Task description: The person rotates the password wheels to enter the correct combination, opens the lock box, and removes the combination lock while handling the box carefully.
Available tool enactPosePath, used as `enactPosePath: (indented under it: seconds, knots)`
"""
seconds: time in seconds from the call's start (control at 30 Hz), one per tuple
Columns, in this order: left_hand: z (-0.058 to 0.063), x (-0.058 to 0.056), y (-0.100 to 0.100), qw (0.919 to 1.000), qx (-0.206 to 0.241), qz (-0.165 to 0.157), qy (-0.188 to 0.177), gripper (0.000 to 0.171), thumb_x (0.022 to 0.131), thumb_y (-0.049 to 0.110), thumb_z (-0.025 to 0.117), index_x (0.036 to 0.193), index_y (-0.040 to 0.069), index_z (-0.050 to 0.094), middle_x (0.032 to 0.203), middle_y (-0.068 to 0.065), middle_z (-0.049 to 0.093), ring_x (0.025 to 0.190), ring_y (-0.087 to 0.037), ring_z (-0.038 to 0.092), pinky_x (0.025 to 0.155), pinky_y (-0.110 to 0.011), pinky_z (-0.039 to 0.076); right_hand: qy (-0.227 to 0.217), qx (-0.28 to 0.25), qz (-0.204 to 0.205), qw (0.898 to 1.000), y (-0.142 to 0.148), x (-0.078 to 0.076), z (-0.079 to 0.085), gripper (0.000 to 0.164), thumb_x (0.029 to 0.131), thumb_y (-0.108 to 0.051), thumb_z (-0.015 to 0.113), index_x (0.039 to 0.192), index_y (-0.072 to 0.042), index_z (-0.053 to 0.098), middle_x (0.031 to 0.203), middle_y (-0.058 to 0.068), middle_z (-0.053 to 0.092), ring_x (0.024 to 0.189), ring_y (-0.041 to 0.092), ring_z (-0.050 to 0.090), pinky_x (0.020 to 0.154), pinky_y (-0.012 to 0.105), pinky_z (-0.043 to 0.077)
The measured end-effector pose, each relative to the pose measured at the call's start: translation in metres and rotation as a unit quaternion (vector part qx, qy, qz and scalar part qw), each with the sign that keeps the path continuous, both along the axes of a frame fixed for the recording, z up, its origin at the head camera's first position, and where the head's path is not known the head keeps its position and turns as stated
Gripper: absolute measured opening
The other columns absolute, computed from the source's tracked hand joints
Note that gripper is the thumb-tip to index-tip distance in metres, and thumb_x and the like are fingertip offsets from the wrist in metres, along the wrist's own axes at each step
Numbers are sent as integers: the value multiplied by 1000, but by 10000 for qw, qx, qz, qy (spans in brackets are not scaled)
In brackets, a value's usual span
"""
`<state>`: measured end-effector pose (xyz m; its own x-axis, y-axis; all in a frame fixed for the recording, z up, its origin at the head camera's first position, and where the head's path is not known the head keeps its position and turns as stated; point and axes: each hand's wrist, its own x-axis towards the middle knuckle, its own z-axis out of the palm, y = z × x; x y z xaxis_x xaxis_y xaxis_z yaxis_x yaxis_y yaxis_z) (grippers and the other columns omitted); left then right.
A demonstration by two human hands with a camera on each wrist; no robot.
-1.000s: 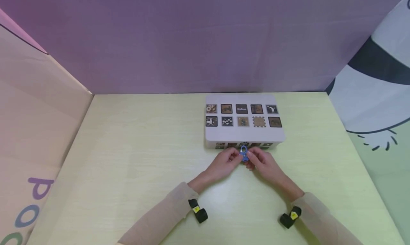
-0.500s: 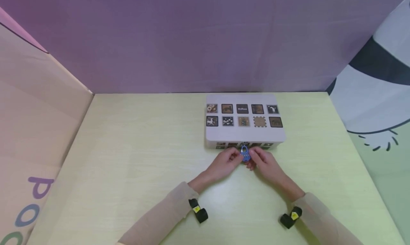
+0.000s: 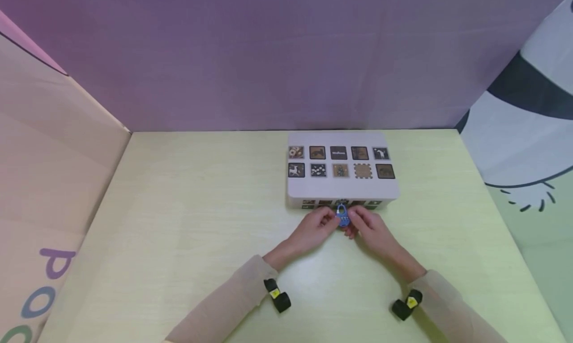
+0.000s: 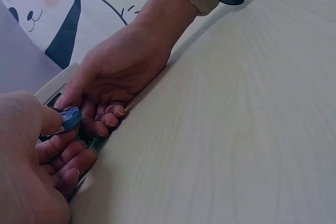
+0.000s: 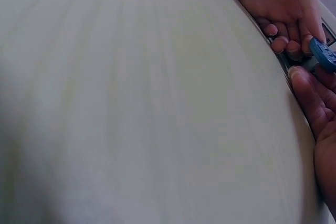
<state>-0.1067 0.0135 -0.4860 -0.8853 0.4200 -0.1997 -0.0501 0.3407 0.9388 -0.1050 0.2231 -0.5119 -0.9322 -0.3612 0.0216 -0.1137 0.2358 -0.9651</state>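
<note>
A small blue combination padlock (image 3: 343, 219) hangs at the front of a white box (image 3: 342, 187), its shackle up against the box's front face. My left hand (image 3: 315, 228) pinches the padlock's left side between thumb and curled fingers. From the other side my right hand (image 3: 372, 233) holds its right edge, thumb on top and fingers curled below. In the left wrist view the padlock (image 4: 71, 118) lies between both hands, partly covered by the left thumb. The right wrist view catches its blue rim (image 5: 323, 53) at the frame's edge.
Rows of square pictures decorate the box lid. The box stands near the back edge of a pale wooden table (image 3: 201, 193), close to a purple wall panel (image 3: 268, 59). Printed side panels (image 3: 528, 134) flank the table. Each wrist carries a black strapped camera (image 3: 279, 299).
The right thumb has drawn slightly right, off the padlock's face, so more of its number dials show. The left hand and the box stay nearly in place.
</note>
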Motion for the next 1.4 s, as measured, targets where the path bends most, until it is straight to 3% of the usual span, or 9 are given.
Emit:
enactPosePath:
  seconds: [0.5,1.1,1.4]
  knots:
    - [0,1,-1,9999,-80,-74,16,24,107,32,55,110,10,65,101,1,64,90,-9,58,81,-25,52,82,53,-1,10000,0,0,-1,18,108,-4,48,107,10,59,85,18,67,71,12,65,65,29,59]
    - [1,1,-1,9999,-80,-93,25,26,107,35,54,110,11,65,101,1,64,90,-9,58,81,-26,52,54,366,-152,9992,-4,1,1,21,110,-8,47,101,5,62,81,10,66,69,11,63,63,27,58]
    - [1,1,-2,9999,-70,-75,11,26,107,35,54,110,11,65,101,1,64,90,-10,58,80,-26,52,-46,354,-199,9992,-4,1,2,23,110,-10,46,104,6,62,82,12,66,69,13,63,64,28,58]
